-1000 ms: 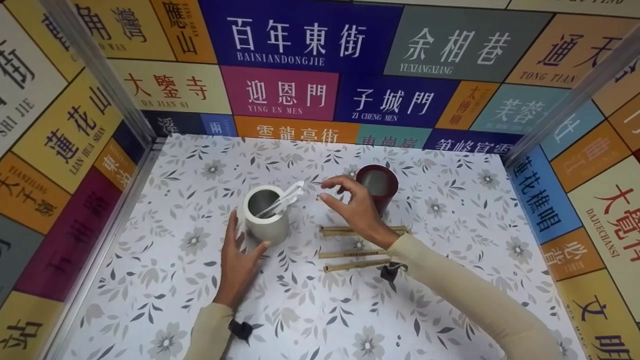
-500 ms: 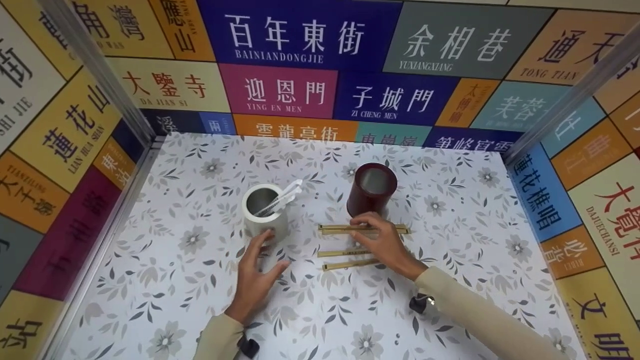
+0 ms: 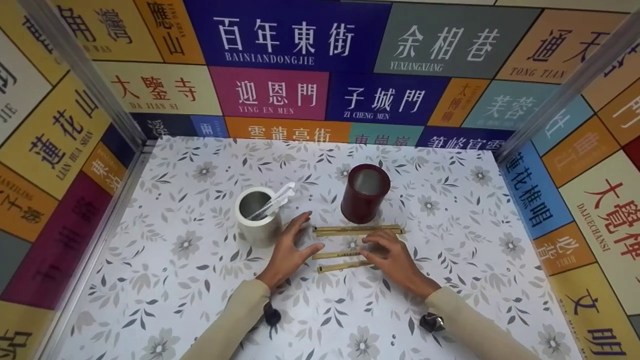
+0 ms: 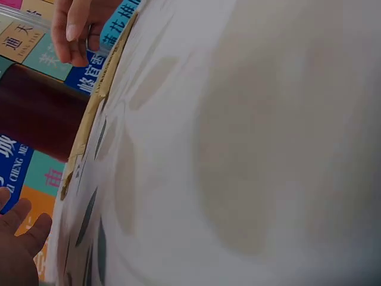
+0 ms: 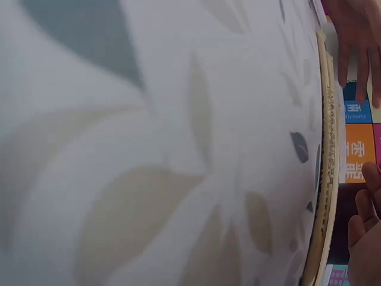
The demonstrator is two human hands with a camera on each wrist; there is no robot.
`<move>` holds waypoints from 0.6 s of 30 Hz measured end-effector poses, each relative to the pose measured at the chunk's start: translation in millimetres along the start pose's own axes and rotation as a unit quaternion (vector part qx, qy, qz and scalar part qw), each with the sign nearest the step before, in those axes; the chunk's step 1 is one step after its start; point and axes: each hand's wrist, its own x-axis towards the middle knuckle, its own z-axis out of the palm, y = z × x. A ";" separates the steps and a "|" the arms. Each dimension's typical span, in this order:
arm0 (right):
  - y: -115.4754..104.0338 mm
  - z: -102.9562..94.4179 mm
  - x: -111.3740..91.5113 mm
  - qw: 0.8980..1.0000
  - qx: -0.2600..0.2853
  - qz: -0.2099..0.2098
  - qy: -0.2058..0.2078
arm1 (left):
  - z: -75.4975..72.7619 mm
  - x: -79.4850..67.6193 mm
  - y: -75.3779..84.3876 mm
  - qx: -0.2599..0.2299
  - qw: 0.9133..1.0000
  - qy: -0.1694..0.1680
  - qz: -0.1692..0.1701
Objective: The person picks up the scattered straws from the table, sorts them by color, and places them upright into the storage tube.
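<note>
Several slim tan wrapped sticks [image 3: 357, 230] lie in rows on the table, printed along their wrappers. My right hand [image 3: 397, 262] hovers over their right part with loosely bent fingers, hiding some of their ends. My left hand [image 3: 289, 252] is at their left ends, thumb and fingers spread, nothing between them. Beside the left hand stands a pale grey jar [image 3: 260, 230] holding thin white-handled utensils [image 3: 276, 200], their lower ends hidden inside. A dark red cylindrical cup [image 3: 365, 197] stands upright behind the sticks. In the left wrist view, the right hand's fingers [image 4: 72, 30] hang above the sticks.
A white table [image 3: 200, 300] with a grey leaf-and-flower print carries everything. Colourful panels [image 3: 275, 92] with large characters wall it in at the back and both sides.
My right hand has come from beside the red cup toward the front, over the sticks. My left hand has left the jar's side and moved right, to the sticks' left ends.
</note>
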 end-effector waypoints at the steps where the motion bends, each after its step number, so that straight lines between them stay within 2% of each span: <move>1: 1.3 0.1 -0.6 1.000 -0.001 -0.008 0.003 | 1.9 5.2 -1.6 0.000 1.000 -0.008 -0.008; 4: 11.2 1.3 -3.7 1.000 -0.008 -0.024 0.011 | 8.5 20.9 -5.3 -0.004 0.999 -0.030 -0.023; 7: 28.0 2.1 -8.2 1.000 -0.021 -0.020 0.000 | 15.5 36.2 -7.4 -0.012 0.999 -0.044 -0.030; 12: 53.4 0.3 -12.6 0.998 -0.048 0.001 -0.040 | 27.8 59.4 -10.3 -0.002 0.998 -0.051 -0.040; 18: 62.3 -3.4 -10.0 0.992 -0.074 -0.002 -0.100 | 45.9 82.8 -14.4 -0.012 0.998 -0.053 -0.040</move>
